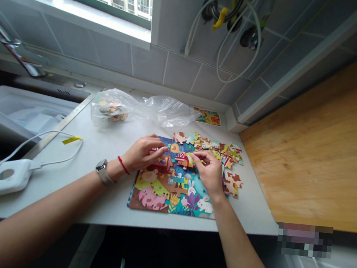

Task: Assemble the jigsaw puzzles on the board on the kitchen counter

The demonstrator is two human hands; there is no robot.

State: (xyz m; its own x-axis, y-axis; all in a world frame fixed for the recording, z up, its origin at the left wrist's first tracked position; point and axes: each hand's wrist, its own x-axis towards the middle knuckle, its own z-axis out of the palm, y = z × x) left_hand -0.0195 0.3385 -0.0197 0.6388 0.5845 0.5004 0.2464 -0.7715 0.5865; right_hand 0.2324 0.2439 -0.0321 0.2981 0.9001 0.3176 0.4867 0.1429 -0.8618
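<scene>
So your puzzle (153, 199) sits flat on the white counter (102, 202), at the near edge, right of the middle. It's a busy farm scene: pink pigs at the near left, a pale hen just beyond them, white rabbits and a purple plant toward the near right, all on teal, green and brown, with dark blue at the far left. The seams show as thin lines.

Your right hand (209, 170) has thumb and fingers pinching a puzzle piece (181, 156) by its right end, above the middle of the picture. That piece shows a red barn front with white trim, plus some yellow and green.

Your left hand (151, 150) is over the far left part with fingers curled. Can't tell if they're pressed together on anything, since they cover what's beneath.

Hard to make out: your right hand and wrist block much of the right side, and the loose pieces (227, 149) crowd the far right, overlapping so much you can't sort one picture from another. A few brown-and-white ones (233, 182) lie just right of the puzzle. Whatever's in the clear plastic bag (174, 112) at the far side is blurry, and the bag partly covers a colorful card (210, 117).
</scene>
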